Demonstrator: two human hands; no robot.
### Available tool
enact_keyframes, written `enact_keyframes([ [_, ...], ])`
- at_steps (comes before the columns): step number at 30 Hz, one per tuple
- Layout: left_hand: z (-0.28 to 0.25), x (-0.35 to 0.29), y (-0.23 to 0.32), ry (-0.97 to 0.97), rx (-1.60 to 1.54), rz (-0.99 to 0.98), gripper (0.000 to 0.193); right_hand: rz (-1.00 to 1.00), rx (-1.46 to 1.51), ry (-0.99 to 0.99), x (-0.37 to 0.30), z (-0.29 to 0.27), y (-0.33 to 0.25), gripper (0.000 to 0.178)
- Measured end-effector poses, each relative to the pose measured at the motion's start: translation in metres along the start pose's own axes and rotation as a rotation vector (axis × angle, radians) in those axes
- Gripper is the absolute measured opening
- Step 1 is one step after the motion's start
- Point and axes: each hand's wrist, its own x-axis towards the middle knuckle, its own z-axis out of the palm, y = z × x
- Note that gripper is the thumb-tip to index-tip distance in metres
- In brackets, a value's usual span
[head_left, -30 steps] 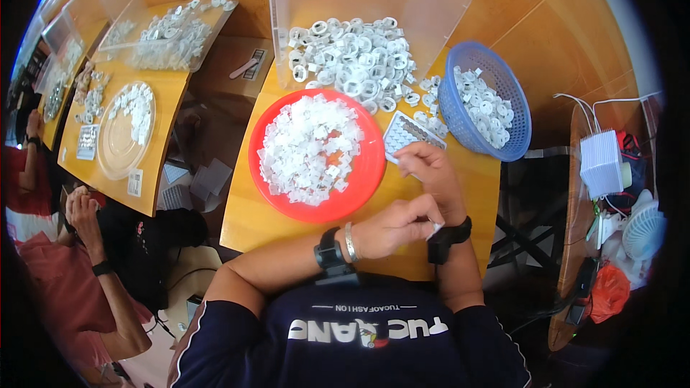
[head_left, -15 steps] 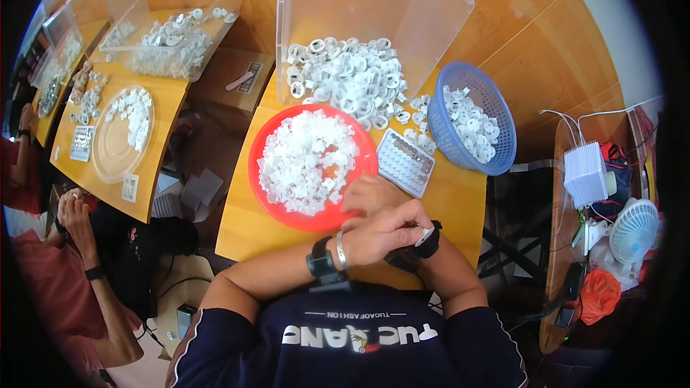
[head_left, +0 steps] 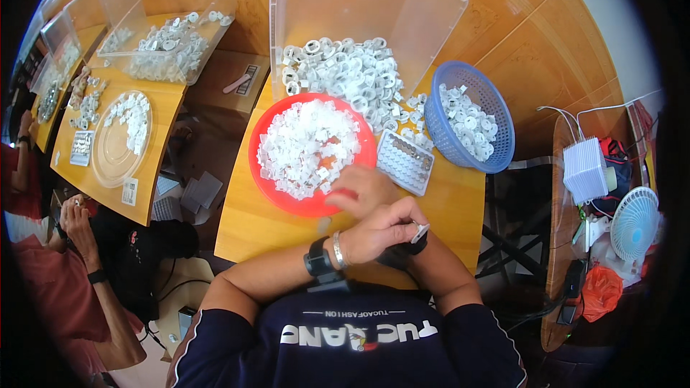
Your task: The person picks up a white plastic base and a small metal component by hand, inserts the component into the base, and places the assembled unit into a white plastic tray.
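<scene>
My left hand (head_left: pixel 377 238) crosses over my right forearm, thumb and fingers pinched on a small flat white piece (head_left: pixel 422 231). My right hand (head_left: pixel 368 188), blurred by motion, hovers at the near right rim of a red plate (head_left: pixel 267 197); its thumb and fingers look apart. Small translucent white plastic parts (head_left: pixel 305 144) are heaped on that plate. A pale blurred piece (head_left: pixel 325 225) shows just below the rim; whether it lies on the table or is in the air I cannot tell. Beside my right hand lies a white compartment tray (head_left: pixel 408 178) with small round metallic pieces along its far rows.
Behind the plate, a clear plastic bin (head_left: pixel 366 0) lies tipped, white ring-shaped parts (head_left: pixel 352 75) spilling out. A blue basket (head_left: pixel 449 140) of white parts stands right. Farther right are a small fan (head_left: pixel 634 224) and cables. At left, a co-worker's hands (head_left: pixel 77 224) are beside another table (head_left: pixel 162 144).
The red plate has shifted slightly away from me. My right hand has moved left and up, its fingers spreading. The pale piece below the rim has appeared. My left hand keeps its pinch.
</scene>
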Motion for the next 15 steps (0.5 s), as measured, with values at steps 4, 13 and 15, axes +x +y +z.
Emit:
enact_keyframes([
  [4,0.001,-0.001,0.003,0.025,-0.122,-0.004,0.014,0.173,-0.198,0.254,0.017,-0.011,-0.005,0.014],
  [13,-0.002,-0.002,-0.002,0.057,-0.148,-0.012,0.013,0.226,-0.452,0.176,0.033,0.003,0.008,0.014],
  [15,-0.001,-0.002,0.000,0.055,-0.178,0.018,0.013,0.216,-0.363,0.243,0.032,0.004,0.006,0.013],
])
